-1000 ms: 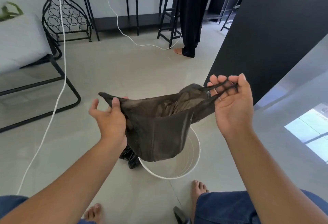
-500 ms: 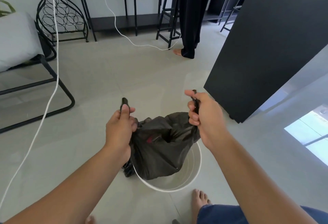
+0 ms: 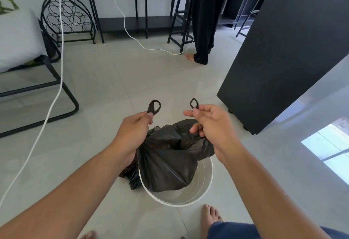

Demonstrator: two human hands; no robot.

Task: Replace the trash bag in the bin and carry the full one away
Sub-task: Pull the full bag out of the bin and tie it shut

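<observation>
While both hands (image 3: 132, 132) (image 3: 209, 125) are pinching the black bag's (image 3: 166, 165) handle loops, it's hanging at 6 o'clock over the white bin (image 3: 205, 187).

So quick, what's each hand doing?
Left hand: closed, pinching one handle loop of the thin black plastic trash bag.
Right hand: closed, pinching its other loop.

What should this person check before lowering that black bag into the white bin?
1. Left hand grip on its bag handle: ok, pinched.
2. Right hand grip on the other handle: ok, pinched.
3. Black bag over the white bin: ok, hanging into its mouth.
4. Bag mouth spread open: not ok, still bunched.
5. Bin free of rubbish: cannot tell, the bag hides part of it.
6. Second dark bag beside the bin: ok, outside the rim.
</observation>
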